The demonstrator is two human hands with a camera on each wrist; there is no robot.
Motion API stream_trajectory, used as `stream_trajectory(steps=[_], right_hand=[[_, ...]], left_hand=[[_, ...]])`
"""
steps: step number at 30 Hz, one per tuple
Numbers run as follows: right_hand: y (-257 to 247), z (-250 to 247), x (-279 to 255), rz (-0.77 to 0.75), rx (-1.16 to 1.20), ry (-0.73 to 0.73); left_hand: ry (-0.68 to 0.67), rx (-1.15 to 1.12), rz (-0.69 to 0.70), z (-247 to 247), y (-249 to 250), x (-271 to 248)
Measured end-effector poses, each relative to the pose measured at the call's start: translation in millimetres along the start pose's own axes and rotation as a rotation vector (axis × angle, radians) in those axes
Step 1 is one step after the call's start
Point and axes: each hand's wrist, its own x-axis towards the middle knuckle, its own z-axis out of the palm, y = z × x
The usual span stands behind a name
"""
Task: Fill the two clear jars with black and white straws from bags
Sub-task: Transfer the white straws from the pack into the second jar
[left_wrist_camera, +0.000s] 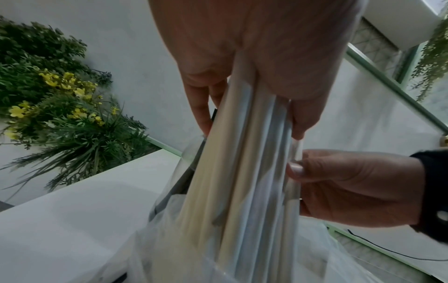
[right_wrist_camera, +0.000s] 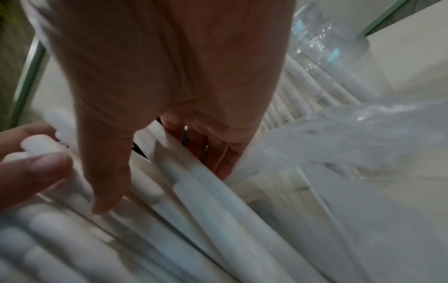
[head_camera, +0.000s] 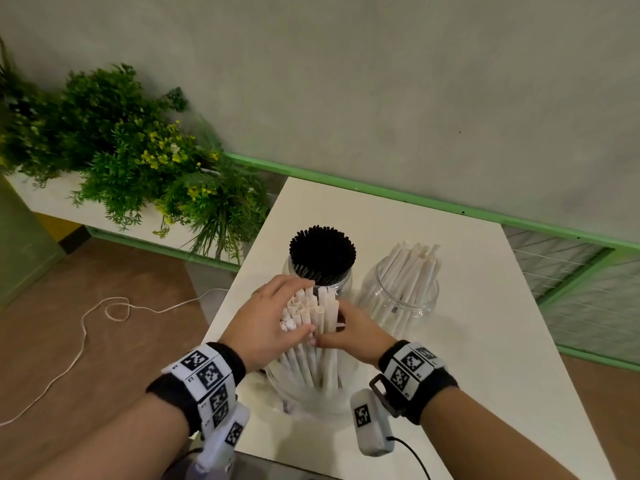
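On the white table [head_camera: 467, 341] stand two clear jars. The left jar [head_camera: 341, 282] is packed with black straws [head_camera: 322, 251]. The right jar [head_camera: 401, 299] [right_wrist_camera: 327, 47] holds a part load of white straws [head_camera: 415, 265]. In front of them a bundle of white straws [head_camera: 315, 317] [left_wrist_camera: 242, 172] [right_wrist_camera: 206, 191] rises out of a clear plastic bag [head_camera: 304, 400] [left_wrist_camera: 315, 258] [right_wrist_camera: 351, 124]. My left hand [head_camera: 273, 317] [left_wrist_camera: 254, 67] grips the bundle from the left. My right hand [head_camera: 349, 334] [left_wrist_camera: 351, 187] [right_wrist_camera: 169, 76] grips several of its straws from the right, thumb in front.
Green plants with yellow flowers [head_camera: 138, 157] stand left of the table on a low ledge. A white cord [head_camera: 104, 313] lies on the brown floor. A green rail [head_camera: 381, 192] and the wall run behind the table. The table's right half is bare.
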Motion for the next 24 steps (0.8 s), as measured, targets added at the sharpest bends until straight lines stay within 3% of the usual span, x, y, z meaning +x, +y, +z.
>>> stream_trajectory(steps=[11,19,24], right_hand=[[-0.9,12.3,-15.8,-0.048,-0.007,0.124],[-1.4,17.2,-29.6,-0.102,0.023,0.306],[-5.6,13.4,-29.2,-0.091,0.014,0.303]], left_hand=[[-0.073,0.026,-0.003,0.5,-4.6,17.1],[-0.071,0.015,0.031,1.7,-3.2,18.9],[-0.096,-0.007,0.065,2.5,-1.8,19.7]])
